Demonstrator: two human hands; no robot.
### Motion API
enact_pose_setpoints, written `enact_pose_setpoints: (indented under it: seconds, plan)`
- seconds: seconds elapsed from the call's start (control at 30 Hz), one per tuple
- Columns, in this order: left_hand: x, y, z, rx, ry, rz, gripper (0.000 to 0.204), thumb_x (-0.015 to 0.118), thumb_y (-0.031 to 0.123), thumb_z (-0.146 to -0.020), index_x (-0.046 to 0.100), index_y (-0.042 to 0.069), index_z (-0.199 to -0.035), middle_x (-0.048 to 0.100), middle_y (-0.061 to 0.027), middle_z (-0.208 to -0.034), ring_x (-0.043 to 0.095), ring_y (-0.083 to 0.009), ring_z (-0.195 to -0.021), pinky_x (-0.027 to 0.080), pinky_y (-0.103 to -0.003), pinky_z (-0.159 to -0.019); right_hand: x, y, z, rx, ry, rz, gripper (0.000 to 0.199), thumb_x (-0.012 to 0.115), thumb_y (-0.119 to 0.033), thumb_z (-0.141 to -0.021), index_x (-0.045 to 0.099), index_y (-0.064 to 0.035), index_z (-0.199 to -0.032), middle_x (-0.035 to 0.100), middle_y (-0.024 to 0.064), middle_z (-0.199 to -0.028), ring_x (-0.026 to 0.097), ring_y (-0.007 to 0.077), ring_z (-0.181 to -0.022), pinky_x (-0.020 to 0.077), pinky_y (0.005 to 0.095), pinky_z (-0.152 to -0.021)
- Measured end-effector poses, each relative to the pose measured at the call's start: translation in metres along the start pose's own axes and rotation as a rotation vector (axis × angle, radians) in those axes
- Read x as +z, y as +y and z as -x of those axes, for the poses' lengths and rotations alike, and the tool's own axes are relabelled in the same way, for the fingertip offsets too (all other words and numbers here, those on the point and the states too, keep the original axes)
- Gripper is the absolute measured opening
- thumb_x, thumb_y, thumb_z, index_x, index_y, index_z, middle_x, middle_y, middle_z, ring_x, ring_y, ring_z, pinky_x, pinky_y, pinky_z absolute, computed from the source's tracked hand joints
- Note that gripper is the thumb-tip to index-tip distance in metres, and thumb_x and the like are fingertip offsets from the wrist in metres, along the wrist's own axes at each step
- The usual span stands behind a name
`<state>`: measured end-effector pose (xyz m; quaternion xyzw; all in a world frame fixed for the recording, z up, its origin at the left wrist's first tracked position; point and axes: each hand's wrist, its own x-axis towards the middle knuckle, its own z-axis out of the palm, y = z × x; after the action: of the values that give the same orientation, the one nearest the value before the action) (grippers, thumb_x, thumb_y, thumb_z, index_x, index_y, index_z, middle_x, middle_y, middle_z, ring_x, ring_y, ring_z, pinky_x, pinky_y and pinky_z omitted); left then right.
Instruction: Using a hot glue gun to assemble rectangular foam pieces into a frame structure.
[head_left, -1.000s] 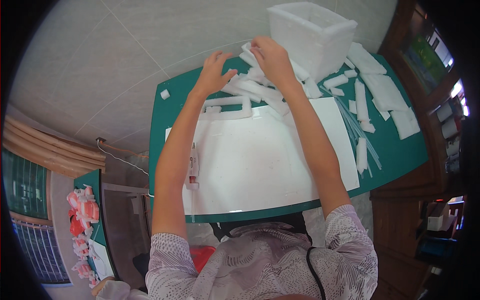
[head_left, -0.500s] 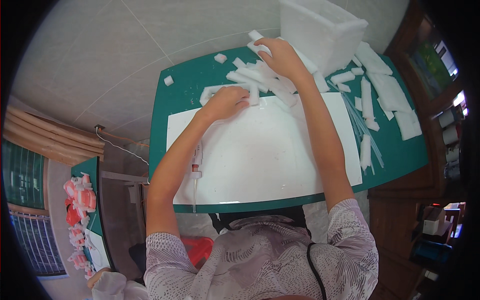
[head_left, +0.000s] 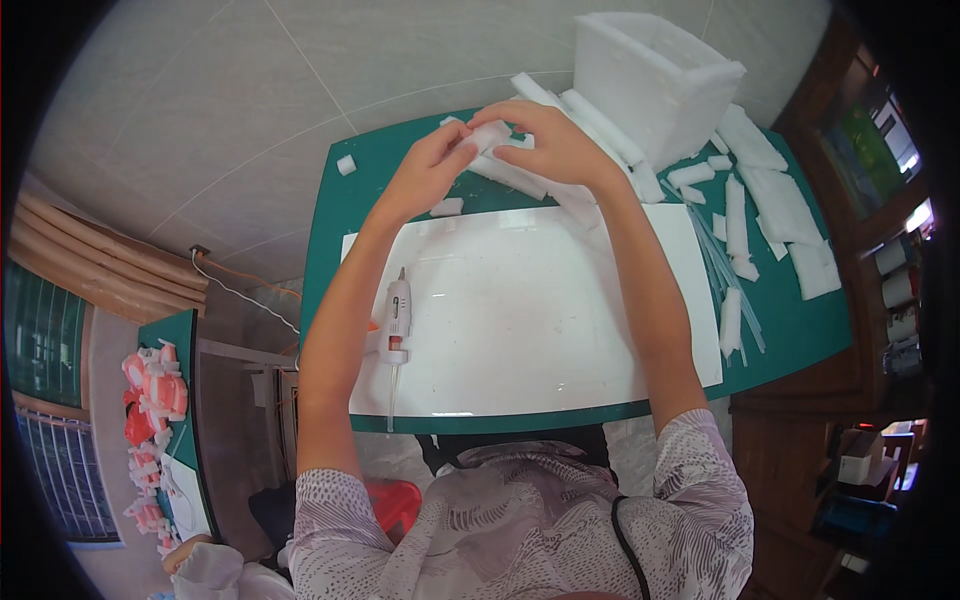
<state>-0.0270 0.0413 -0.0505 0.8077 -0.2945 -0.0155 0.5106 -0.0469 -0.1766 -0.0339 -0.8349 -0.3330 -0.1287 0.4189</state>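
Both hands, left (head_left: 428, 172) and right (head_left: 550, 145), are meeting beyond the far edge of the white board (head_left: 510, 320), their fingers closing on a small white foam piece (head_left: 489, 136) between them. Past the board's far right corner a white foam box (head_left: 652, 110) is standing with its walls joined, seemingly the finished part, while loose foam strips (head_left: 510, 178) are lying along its far edge, apparently still unjoined, and a glue gun (head_left: 398, 310) is resting unheld on its left side.
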Motion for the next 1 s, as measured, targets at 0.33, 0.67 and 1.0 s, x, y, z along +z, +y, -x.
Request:
enact_pose_setpoints:
  seconds: [0.33, 0.67, 1.0]
  plan:
    - [0.005, 0.023, -0.016, 0.102, 0.16, -0.122, 0.032, 0.066, 0.035, -0.089, 0.064, 0.004, -0.09, 0.061, -0.0052, -0.076, 0.053, -0.0125, -0.07, 0.041, -0.028, -0.062, 0.007, 0.008, -0.006, -0.113, 0.288, 0.205, 0.027, 0.072, -0.023, -0.082, 0.07, -0.0104, -0.105, 0.071, 0.0054, -0.095, 0.059, 0.024, -0.079, 0.0483, 0.0345, -0.071]
    - [0.012, 0.033, -0.019, 0.248, 0.161, -0.184, 0.024, 0.068, 0.025, -0.089, 0.063, 0.002, -0.091, 0.058, -0.0047, -0.074, 0.048, -0.0131, -0.069, 0.04, -0.027, -0.06, 0.0, 0.01, -0.004, -0.127, 0.331, 0.296, 0.022, 0.07, -0.022, -0.081, 0.07, -0.0097, -0.099, 0.07, 0.0079, -0.091, 0.059, 0.0268, -0.075, 0.0483, 0.0352, -0.068]
    - [0.011, 0.031, -0.021, 0.199, 0.101, 0.025, 0.023, 0.066, 0.024, -0.093, 0.058, 0.004, -0.084, 0.052, 0.0017, -0.072, 0.042, -0.0081, -0.068, 0.036, -0.025, -0.06, -0.001, -0.01, -0.001, -0.069, 0.344, 0.459, 0.02, 0.066, -0.023, -0.083, 0.069, -0.0108, -0.099, 0.069, 0.0075, -0.091, 0.063, 0.029, -0.087, 0.0497, 0.0398, -0.076]
